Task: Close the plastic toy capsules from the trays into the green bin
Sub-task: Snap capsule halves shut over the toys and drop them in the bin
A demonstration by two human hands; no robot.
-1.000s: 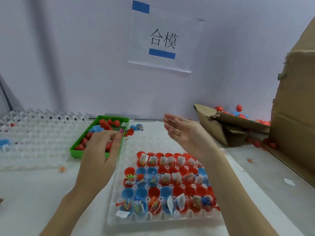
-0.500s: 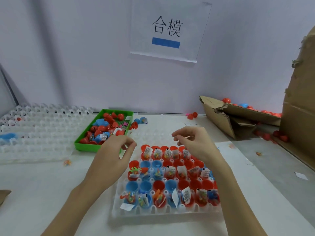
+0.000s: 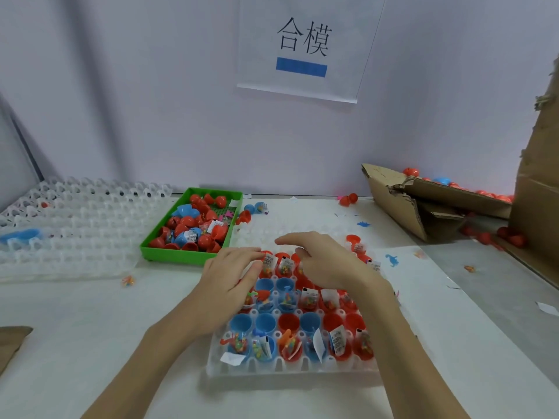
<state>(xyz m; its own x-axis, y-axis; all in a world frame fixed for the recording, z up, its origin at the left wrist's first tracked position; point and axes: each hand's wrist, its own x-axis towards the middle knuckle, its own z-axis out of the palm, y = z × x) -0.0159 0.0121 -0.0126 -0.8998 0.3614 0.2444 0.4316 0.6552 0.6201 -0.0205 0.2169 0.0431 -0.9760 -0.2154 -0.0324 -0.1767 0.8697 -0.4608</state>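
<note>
Near tray: the clear plastic cell tray (image 3: pixel 290 368) sits right in front of me, its near rows packed with open red and blue capsule halves (image 3: pixel 263 346), most holding a small bagged toy.
Left hand: my left hand (image 3: pixel 233 279) lies low over the tray's left side, fingers straight and together, tips at the far filled row; I see nothing held in it.
Right hand: my right hand (image 3: pixel 323 261) arches over the same far row, fingers loosely curved downward; whether the tips already pinch a capsule I cannot tell, they are hidden beneath the hand.
Change: a second ago both hands were raised near the bin with palms apart; now both have come down onto the tray. I read that as one closed capsule just released and the next pick starting.
Meaning: the far row is being worked first; many cells are left to close.
Green bin: the shallow green plastic bin (image 3: pixel 169 255) stands just beyond the tray's left corner, holding a heap of red and blue capsules.
Farther off: stacked clear empty trays (image 3: pixel 75 225) at left, a torn cardboard box (image 3: pixel 402 207) with more capsules at right.
</note>
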